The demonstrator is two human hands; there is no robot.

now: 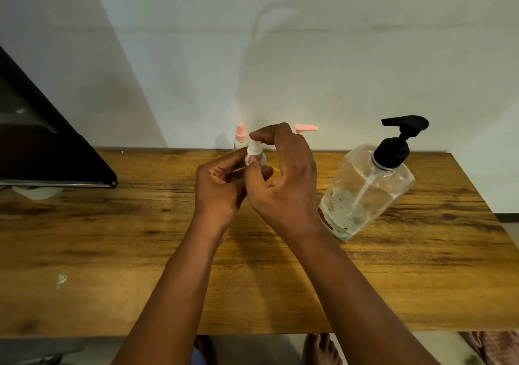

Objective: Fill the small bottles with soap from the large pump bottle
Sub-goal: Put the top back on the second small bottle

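- Hands meet over the middle of the wooden table [112, 238], both closed round a small white bottle [254, 155].
- The left hand [222, 187] grips the bottle's body from the left, fingers curled about it; most of the body is hidden.
- The right hand [283, 173] pinches the bottle's white top, index finger bent over the cap and thumb against its collar.
- Behind the hands, near the wall [309, 55], stand a small bottle with a pink spray cap [240, 137] and a pink pump head [306, 128] whose bottle is hidden.
- The large pump bottle [368, 190], clear with a black pump, stands just right of the right hand, holding a little foamy soap at its bottom.
- A dark object [50, 145] lies at the table's left edge.
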